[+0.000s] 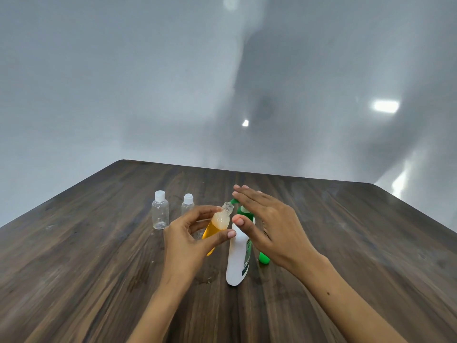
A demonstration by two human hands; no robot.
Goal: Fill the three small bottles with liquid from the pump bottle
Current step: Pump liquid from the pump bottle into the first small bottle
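A white pump bottle with a green pump head stands in the middle of the wooden table. My right hand lies flat over the pump head with straight fingers. My left hand pinches an uncapped small bottle, tilted, its open neck just under the green spout. Orange liquid fills its lower part, with pale foam above. Two capped, clear small bottles stand upright behind my left hand; the right one is partly hidden.
A green object sits on the table just right of the pump bottle, partly behind my right hand. The table's far edge runs across the back, with a grey wall beyond. Bare wood surrounds the bottles on both sides.
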